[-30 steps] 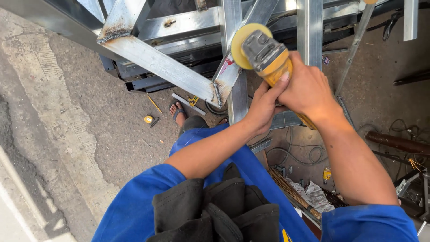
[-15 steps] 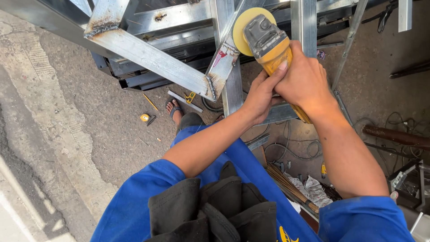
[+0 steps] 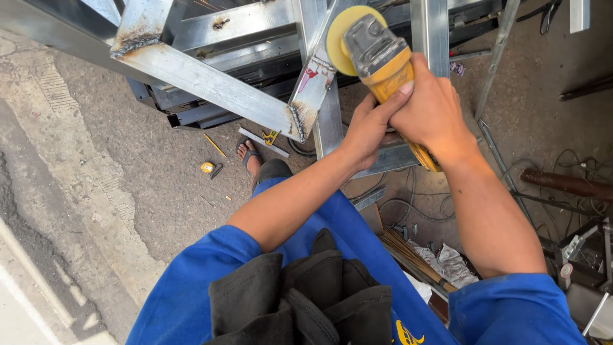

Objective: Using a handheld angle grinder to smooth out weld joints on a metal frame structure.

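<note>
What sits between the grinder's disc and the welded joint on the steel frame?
Nothing visible. The grinder, held in both hands, has its yellow disc right beside the welded joint, with no cable, tool or hand between them.

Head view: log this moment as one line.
left hand: grips yellow-and-grey angle grinder | right hand: grips its body | yellow disc: at welded grey steel frame

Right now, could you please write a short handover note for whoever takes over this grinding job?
Left hand and right hand: both grip the yellow-and-grey angle grinder.
Its yellow disc sits at the top of the welded galvanised steel frame; whether it touches, I cannot tell.
Done: the weld seams look burnt and rough, not smoothed.
Left: probably grinding those joints.
On the ground: a small yellow tape measure.
</note>
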